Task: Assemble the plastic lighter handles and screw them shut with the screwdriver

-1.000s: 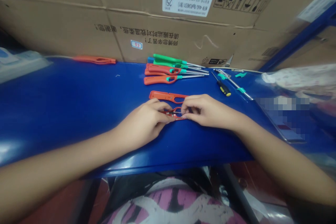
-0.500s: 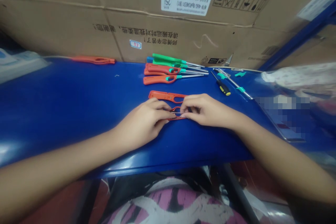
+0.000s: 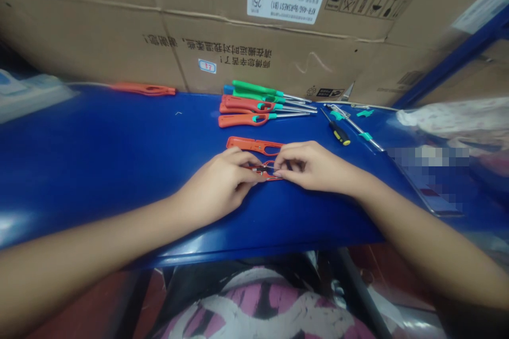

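Just beyond our fingers lies a second orange half (image 3: 247,144), its right end covered by our right hand (image 3: 304,166). Farther back, orange lighters (image 3: 240,121) and green lighters (image 3: 254,88) lie bunched together, metal tubes pointing right. To their right we see a black-and-yellow screwdriver (image 3: 339,133), then a slanting metal rod (image 3: 355,126) with turquoise fittings. A flat device, partly pixelated, lies toward the right edge, near a pale cloth (image 3: 445,116). Another orange casing (image 3: 143,89) rests far left by the cardboard.

The near orange half (image 3: 274,178) is between our hands, mostly hidden by them. Our left hand (image 3: 222,177) grasps its left end between thumb and fingers; our right thumb and forefinger meet at the other end, beside a thin strand, but we cannot tell what they pinch.

We work on a glossy blue tabletop (image 3: 99,159) with bright reflections. Printed cardboard (image 3: 111,37) walls its back, a blue post (image 3: 441,58) slants at right, and reddish floor (image 3: 83,296) shows below.
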Available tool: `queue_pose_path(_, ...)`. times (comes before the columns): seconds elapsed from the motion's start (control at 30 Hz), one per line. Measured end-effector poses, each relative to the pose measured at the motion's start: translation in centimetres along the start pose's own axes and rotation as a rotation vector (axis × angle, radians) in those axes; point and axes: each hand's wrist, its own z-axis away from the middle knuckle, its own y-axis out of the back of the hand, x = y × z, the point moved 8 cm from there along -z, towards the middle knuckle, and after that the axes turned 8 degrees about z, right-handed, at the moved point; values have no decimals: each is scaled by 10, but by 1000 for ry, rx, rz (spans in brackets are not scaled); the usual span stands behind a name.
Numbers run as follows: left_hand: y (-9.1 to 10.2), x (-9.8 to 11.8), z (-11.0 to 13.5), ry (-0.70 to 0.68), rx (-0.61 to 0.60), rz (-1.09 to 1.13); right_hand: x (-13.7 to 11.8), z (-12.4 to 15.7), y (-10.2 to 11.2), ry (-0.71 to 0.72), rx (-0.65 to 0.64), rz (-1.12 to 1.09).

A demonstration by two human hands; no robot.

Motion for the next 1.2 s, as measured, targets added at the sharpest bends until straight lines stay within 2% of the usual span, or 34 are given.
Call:
queue_pose_path(0.33, -3, -1, 1, 8, -2, -23, 3, -2, 0, -41, 64, 62)
queue_pose_path(0.73, -6, 4, 2, -19, -44, -53, 2, -2, -1, -26, 12, 27)
queue_pose_path(1.07, -8, 0, 1, -18, -87, -109, 1, -1, 1, -45, -13, 56)
queue_pose_path(1.2, -4, -1, 1, -7, -91, -168, -5, 3, 4, -2, -105, 12)
